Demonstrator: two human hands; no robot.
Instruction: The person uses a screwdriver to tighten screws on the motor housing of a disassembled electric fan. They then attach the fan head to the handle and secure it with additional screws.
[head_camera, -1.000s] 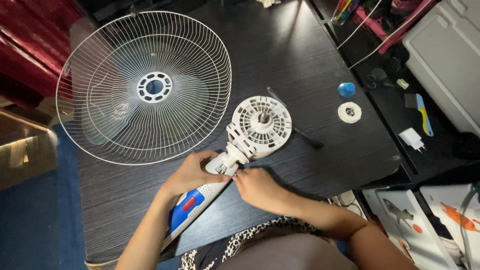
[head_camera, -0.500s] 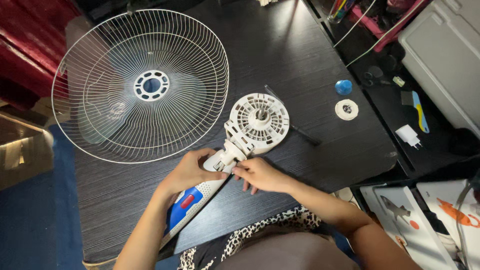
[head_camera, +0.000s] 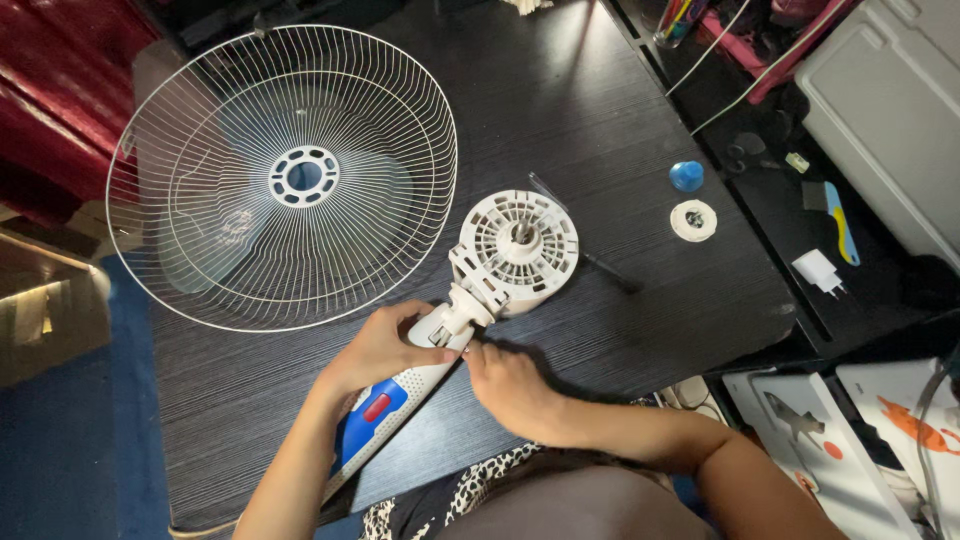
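- Two hands are working at the near edge of the dark counter (head_camera: 620, 110), both on the fan body (head_camera: 455, 330).
- Left hand (head_camera: 375, 350) is wrapping round the white neck just below the motor housing (head_camera: 518, 250), its grip clamped on the body and pinning it flat.
- Right hand (head_camera: 510, 385) is sitting just beside it, fingertips pressing at the joint where neck meets the blue-and-white handle section (head_camera: 385, 420); whether that grip is pinching something small or only pushing, I cannot tell, since the fingers are hiding the spot.
- Fan body is lying on its side, running diagonally, housing pointing away from the person, handle end reaching toward the counter's near edge.
- Wire guard (head_camera: 285, 175) is resting face-up well to the left, apart from the hands.
- Blue cap (head_camera: 686, 176) and white ring nut (head_camera: 693, 220) are lying at the right, near each other, well apart from the body.
- Thin dark rod or tool (head_camera: 590, 235) is lying just beyond the housing; its kind is hard to tell.
- White plug (head_camera: 817, 270) is sitting off the counter's right edge.
- Doing this well, as I judge it: the left hand should be bearing down firmly so the body is not rolling, while the right works in small, square moves at the joint, keeping loose parts away from the edge.
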